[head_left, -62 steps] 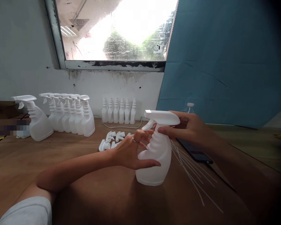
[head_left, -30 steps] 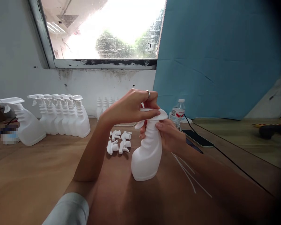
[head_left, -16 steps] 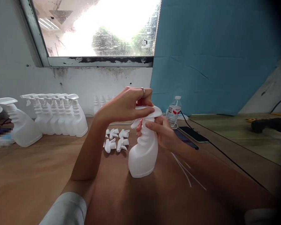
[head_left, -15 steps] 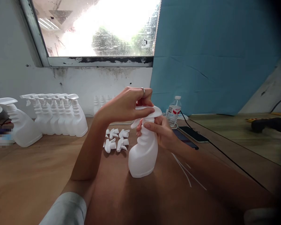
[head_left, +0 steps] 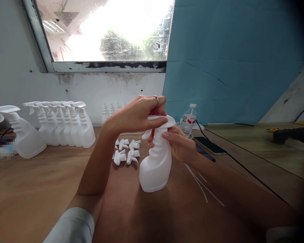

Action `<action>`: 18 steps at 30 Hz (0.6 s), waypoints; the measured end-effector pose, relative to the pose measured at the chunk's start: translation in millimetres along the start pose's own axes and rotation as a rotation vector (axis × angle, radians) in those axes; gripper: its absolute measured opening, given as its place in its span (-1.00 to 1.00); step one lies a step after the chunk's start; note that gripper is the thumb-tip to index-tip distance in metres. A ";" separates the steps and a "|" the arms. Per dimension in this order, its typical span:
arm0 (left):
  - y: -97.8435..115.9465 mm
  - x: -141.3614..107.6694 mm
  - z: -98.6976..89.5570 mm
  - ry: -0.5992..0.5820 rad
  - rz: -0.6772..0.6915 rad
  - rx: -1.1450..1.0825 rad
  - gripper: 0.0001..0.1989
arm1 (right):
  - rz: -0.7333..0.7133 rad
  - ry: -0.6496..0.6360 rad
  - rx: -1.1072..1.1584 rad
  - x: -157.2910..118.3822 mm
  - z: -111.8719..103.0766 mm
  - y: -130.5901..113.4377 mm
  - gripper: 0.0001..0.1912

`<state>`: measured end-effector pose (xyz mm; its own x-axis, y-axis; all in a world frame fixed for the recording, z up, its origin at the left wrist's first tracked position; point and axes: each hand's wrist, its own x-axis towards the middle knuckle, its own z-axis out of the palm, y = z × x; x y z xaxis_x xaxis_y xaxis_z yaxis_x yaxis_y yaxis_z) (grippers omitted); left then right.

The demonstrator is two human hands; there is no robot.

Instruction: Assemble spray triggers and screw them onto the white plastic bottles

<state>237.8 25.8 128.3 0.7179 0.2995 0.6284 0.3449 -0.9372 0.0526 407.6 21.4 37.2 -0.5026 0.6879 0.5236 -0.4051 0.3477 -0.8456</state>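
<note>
A white spray bottle (head_left: 155, 168) stands upright on the wooden table in front of me. On its neck sits a white trigger sprayer head (head_left: 169, 120), with the trigger pointing left. My left hand (head_left: 144, 113), wearing a ring, is closed over the top of the head, thumb along its near side. My right hand (head_left: 181, 143) is wrapped around the bottle's neck just under the head, thumb on the near side. Some of its fingers are hidden behind the neck. Left of the bottle lie several loose white sprayer heads (head_left: 133, 156).
Several spray bottles with heads (head_left: 63, 130) stand in a row at the left, one more (head_left: 27, 138) nearer. Bottles without visible heads (head_left: 105, 113) stand by the wall. At the right are a water bottle (head_left: 188, 119), phones (head_left: 210, 145), a cable and thin white tubes (head_left: 200, 184).
My right hand has shifted slightly around the neck, its thumb moving right and back. My left hand stays closed on the sprayer head, and the bottle remains standing in place.
</note>
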 end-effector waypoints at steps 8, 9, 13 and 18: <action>0.7 -0.5 -0.2 0.001 0.008 0.003 -0.81 | 0.011 -0.014 -0.016 0.5 -3.5 1.1 -0.76; 0.7 -0.6 -0.3 -0.001 0.007 0.000 -0.81 | 0.016 -0.038 -0.013 0.5 -4.0 0.8 -0.72; 0.1 -0.4 -0.2 -0.009 -0.015 -0.012 -0.82 | 0.044 0.004 -0.051 0.4 -5.3 1.2 -0.80; -0.3 -0.6 0.1 -0.008 -0.017 -0.003 -0.81 | 0.023 -0.044 0.003 1.4 -5.3 -0.3 -0.74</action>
<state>237.3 25.9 127.8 0.7167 0.3165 0.6214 0.3550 -0.9326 0.0656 411.1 25.7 37.7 -0.5449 0.6670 0.5081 -0.3952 0.3302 -0.8572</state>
